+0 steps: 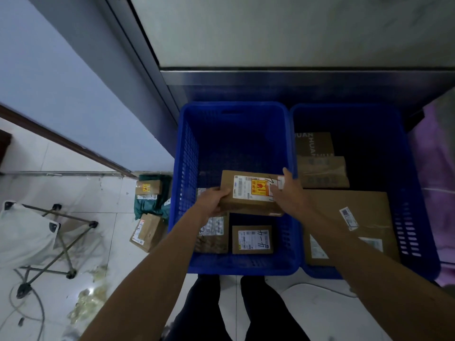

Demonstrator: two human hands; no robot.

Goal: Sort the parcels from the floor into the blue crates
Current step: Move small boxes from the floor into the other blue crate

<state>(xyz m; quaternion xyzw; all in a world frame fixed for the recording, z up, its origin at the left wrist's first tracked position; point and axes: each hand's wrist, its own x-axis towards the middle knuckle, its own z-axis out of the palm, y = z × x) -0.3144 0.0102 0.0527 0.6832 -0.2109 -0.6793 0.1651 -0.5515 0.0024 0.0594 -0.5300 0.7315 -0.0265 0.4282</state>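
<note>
Brown cardboard parcel (pixel 251 195) w/ white shipping label + yellow/red fragile sticker is centre frame, held over the left blue crate (pixel 187 168), inside its rim, above the parcels already in there. Left hand (pixel 213 200) is clamped on the parcel's left end, fingers curled around the edge; right hand (pixel 286 193) grips the right end, thumb up at the far corner, fingers spread over the label edge. Both closed on the box, nothing else in either hand. Under it, lower part of the crate: a small labelled box (pixel 252 239) w/ handwriting, and a bubble-wrap-looking packet (pixel 213 233) partly hidden by the left forearm. Right blue crate (pixel 418 193) holds a big flat carton (pixel 369 217) near side, two smaller cartons (pixel 320 163) stacked towards the far wall. Step in hand, my read: placing this parcel into the left crate, i.e. mid-drop, not yet let go. Next move prob needs lowering it flat onto free floor at the far half of the crate, which looks bare, then opening both hands; fragile sticker says ease it down, don't toss. Still to sort on the tiled floor (pixel 81 198), left of the crate mid-frame: a small brown box (pixel 147 187) on a green poly mailer (pixel 155 200), plus another brown box (pixel 146 231) leaning by the crate wall. So task is partway, at least 3 pcs left afaict. Folding stool (pixel 37 232) w/ white fabric at lower left is clutter, not in the way.
</note>
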